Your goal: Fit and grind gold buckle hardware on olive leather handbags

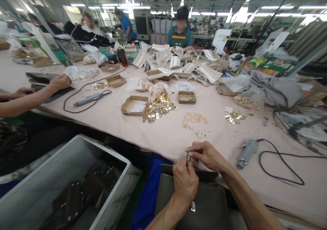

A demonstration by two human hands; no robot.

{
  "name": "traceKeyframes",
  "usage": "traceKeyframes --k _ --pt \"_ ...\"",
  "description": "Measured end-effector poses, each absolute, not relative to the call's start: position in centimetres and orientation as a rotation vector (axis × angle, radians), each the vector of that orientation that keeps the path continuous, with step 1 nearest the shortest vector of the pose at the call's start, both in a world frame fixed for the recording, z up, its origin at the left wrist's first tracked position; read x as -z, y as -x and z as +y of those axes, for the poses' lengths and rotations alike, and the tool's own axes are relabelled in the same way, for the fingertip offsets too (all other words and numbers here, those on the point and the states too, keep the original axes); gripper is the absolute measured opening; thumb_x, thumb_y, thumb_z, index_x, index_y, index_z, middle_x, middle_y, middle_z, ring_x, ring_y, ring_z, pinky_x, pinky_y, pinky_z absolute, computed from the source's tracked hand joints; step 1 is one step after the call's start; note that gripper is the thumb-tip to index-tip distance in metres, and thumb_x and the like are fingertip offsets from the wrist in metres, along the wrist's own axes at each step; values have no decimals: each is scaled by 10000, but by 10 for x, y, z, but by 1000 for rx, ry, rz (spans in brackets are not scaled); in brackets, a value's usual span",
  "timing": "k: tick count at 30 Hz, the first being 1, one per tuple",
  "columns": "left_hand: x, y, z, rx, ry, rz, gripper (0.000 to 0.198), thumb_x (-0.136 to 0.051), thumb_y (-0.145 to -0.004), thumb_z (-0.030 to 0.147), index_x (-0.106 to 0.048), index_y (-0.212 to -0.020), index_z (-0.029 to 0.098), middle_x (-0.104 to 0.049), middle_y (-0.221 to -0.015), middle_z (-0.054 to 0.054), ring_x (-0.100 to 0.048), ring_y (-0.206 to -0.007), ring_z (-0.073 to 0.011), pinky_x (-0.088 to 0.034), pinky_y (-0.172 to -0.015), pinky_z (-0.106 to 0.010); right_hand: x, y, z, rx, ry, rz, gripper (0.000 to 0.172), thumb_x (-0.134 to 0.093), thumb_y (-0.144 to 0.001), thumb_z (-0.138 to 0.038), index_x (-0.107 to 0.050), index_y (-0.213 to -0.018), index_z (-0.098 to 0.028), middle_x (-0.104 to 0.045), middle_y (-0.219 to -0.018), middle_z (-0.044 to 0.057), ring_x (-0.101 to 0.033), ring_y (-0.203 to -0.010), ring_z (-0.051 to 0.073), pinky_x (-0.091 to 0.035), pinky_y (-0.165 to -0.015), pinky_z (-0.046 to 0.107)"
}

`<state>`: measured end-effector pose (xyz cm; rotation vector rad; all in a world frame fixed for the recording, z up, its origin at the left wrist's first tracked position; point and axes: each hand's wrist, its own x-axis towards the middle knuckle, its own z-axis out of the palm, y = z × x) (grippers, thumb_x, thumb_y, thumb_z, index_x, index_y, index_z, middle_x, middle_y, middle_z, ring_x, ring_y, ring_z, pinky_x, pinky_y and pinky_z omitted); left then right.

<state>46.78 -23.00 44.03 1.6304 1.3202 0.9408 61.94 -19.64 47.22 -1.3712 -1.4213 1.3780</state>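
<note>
A dark grey-brown bag (pixel 209 202) lies in front of me at the table's near edge, a shiny metal plate (pixel 193 206) on its front. My left hand (pixel 186 181) is closed at the edge of the bag's raised flap (pixel 206 176), its thumb and fingers gripping there. Thumb and fingers of my right hand (pixel 208 156) pinch a small gold-coloured metal fitting (pixel 188 159) at that same edge. Both hands meet at the fitting and partly hide it. To the right, a grey electric screwdriver (pixel 247 153) rests on the table, apart from my hands.
Small gold parts (pixel 195 118) and a heap of metal plates (pixel 159 110) lie ahead, beside cardboard trays (pixel 135 105). A grey crate (pixel 129 168) with dark bags stands left. Another screwdriver (pixel 88 99) lies near a co-worker's hand (pixel 60 82). Beige pieces (pixel 176 62) are piled beyond.
</note>
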Motion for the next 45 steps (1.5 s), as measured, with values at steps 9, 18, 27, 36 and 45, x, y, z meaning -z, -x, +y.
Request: traceKeyframes --k 9,18,27,36,45 --pt "-433 -470 -234 -983 -1685 1331 286 -425 -915 110 -697 -999 138 -736 -940 -180 -684 -865 -327 -460 -782 -406 -500 -638 -170 -1626 1234 -1830 225 -690 -860 -338 -789 -963 -165 -671 -848 47 -633 -657 155 -539 -628 263" --pt "-434 -471 -236 -982 -1690 1333 294 -415 -921 120 -695 -1009 139 -726 -923 -177 -681 -882 -327 -473 -795 -406 -495 -638 -165 -1643 1270 -1806 230 -713 -815 -325 -784 -935 -143 -713 -807 64 -651 -632 162 -549 -620 267" --pt "-438 -465 -230 -881 -1333 1132 275 -435 -954 217 -693 -869 176 -712 -602 -64 -688 -552 -222 -507 -612 -312 -497 -641 -167 -1542 1321 -1908 207 -659 -809 -251 -798 -926 -153 -705 -766 53 -655 -624 163 -533 -585 243" --pt "-429 -458 -215 -847 -741 942 377 -759 -728 432 -732 -713 56 -707 -572 -108 -641 -438 -156 -525 -459 -248 -494 -641 -167 -1595 1253 -1894 206 -678 -813 -272 -799 -926 -151 -699 -804 53 -645 -607 149 -530 -567 239" --pt "-435 -455 -214 -814 -730 926 313 -762 -676 365 -747 -689 52 -728 -605 -125 -608 -398 -127 -517 -424 -231 -498 -643 -166 -1671 1261 -1854 227 -676 -788 -263 -807 -938 -154 -699 -806 50 -640 -617 148 -525 -564 232"
